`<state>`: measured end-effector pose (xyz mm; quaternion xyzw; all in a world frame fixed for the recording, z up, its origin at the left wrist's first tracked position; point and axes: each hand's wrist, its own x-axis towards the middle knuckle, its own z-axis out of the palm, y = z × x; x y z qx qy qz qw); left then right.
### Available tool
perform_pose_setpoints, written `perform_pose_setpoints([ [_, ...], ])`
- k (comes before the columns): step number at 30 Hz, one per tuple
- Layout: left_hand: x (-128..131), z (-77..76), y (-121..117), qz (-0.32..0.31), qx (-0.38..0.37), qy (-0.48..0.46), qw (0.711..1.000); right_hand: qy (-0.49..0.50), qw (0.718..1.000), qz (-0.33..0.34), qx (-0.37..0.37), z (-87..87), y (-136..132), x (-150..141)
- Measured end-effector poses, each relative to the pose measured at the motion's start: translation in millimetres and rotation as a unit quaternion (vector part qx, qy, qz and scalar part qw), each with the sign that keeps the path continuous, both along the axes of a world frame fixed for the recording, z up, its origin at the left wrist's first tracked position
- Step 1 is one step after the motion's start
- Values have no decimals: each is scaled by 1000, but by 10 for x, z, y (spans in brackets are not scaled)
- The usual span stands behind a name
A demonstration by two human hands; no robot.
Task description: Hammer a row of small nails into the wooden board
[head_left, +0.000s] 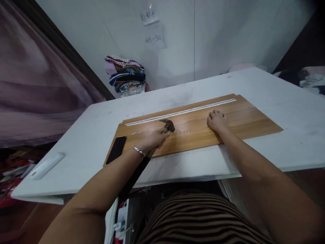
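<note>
My left hand is closed around the handle of a claw hammer, close below its dark metal head. The head is over a wooden board, at the left end of a short row of small dark marks, perhaps nail heads. My right hand rests on the board further right, fingers loosely bent and slightly apart, with nothing visible in it. A few loose nails lie on the board left of the hammer. Whether a nail is under the hammer head is hard to make out.
The board lies on a white table. Two white measuring strips run along its far side. A flat black rectangular object lies at its left end. A long white object is on the table's left. Folded cloths are stacked beyond.
</note>
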<state>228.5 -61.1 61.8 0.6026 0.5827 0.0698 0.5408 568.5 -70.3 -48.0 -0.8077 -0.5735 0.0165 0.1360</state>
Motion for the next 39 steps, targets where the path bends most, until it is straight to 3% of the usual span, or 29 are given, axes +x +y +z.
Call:
perform_pose_setpoints([
  [9,42,-29,-20,9,-1,31,999,0,1000,-4,-7,21,1,-2],
  [18,22,20,6,6,5,5,1000,3,1000,-1,1,22,-12,-7],
  [28,-9,-123,30,-8,4,18,1000,0,1000,-3,-3,26,-5,-11],
  [39,16,-36,12,4,2,7,1000,3,1000,0,6,-9,11,10],
])
